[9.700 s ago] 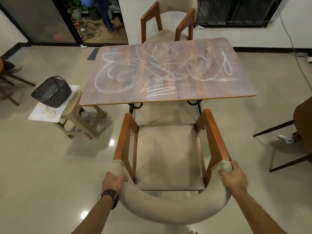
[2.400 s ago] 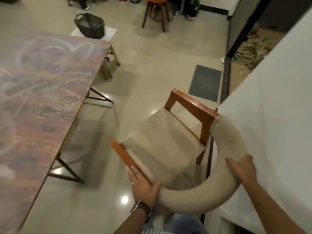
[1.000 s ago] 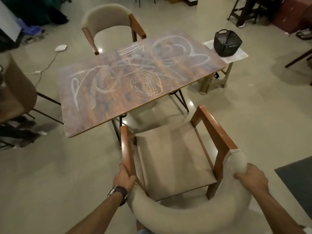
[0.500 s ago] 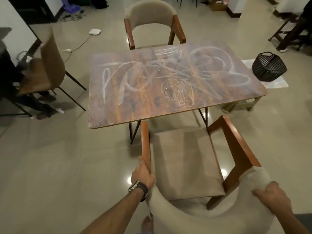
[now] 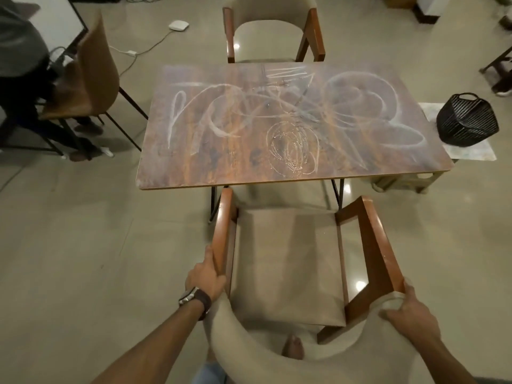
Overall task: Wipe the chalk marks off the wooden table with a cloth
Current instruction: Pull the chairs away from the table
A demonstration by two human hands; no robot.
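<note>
I see the wooden table (image 5: 194, 167) scrawled edge to edge with chalk marks (image 5: 291, 120). It stands on the pale floor (image 5: 83, 245) between 2 armchairs; beside it a low stool (image 5: 468, 153) carries 1 black basket (image 5: 466, 120).

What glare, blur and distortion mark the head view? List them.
Head view: bright ceiling-light spots glare off the glossy floor beside the near chair; the wooden table has a pale sheen across its chalk marks; wide-angle bending curves the edges; both hands, left hand and right hand, look slightly soft.
</note>
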